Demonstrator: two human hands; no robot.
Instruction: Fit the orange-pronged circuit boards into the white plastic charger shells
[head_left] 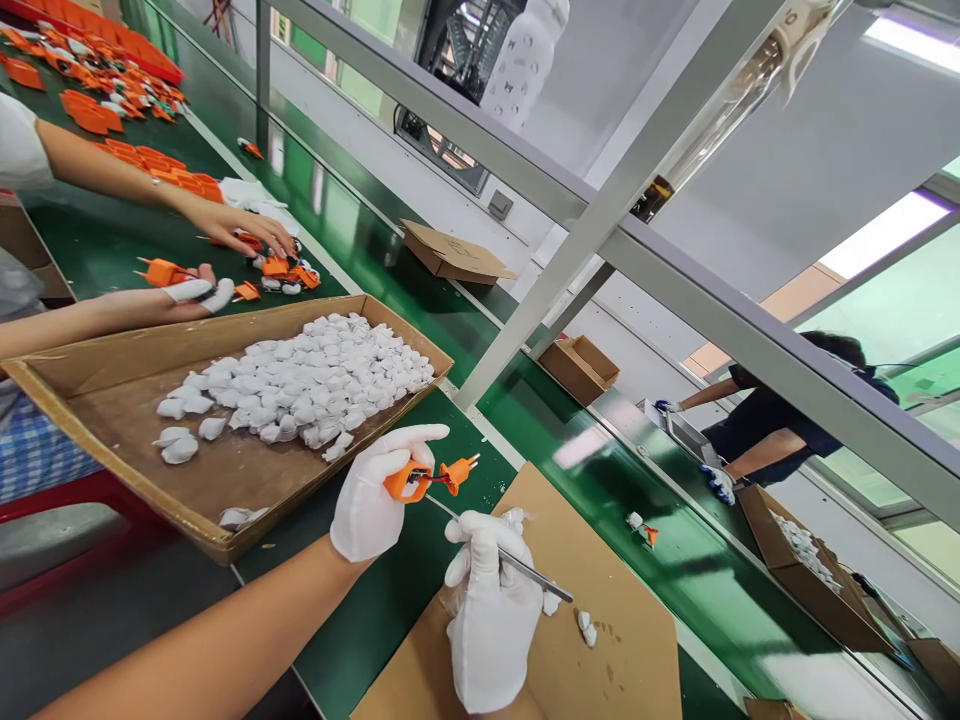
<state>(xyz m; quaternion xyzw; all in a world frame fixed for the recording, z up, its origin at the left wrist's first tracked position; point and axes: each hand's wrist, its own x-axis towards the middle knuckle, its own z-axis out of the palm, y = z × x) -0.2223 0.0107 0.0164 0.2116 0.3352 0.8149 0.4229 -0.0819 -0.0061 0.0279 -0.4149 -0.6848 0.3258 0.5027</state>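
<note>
My white-gloved left hand (375,490) grips an orange plug housing (406,482) between thumb and fingers. From its open side short wires run to an orange cap with two metal pins (457,473), hanging apart from the housing. In my gloved right hand (491,610) is a slim metal stick tool (534,574), its thin tip reaching the housing's open side. Whether the tool has one blade or two I cannot tell. Below the right hand lies a cardboard sheet (600,540) with a few small white lumps (586,628). A clear plastic scrap shows beside that hand.
A cardboard tray (127,440) of white lumps (300,380) stands left of my hands. Beyond it, a co-worker's hands (232,230) handle orange plugs. Metal frame bars (540,290) cross above the green belt (600,480). Another person (795,410) works at far right.
</note>
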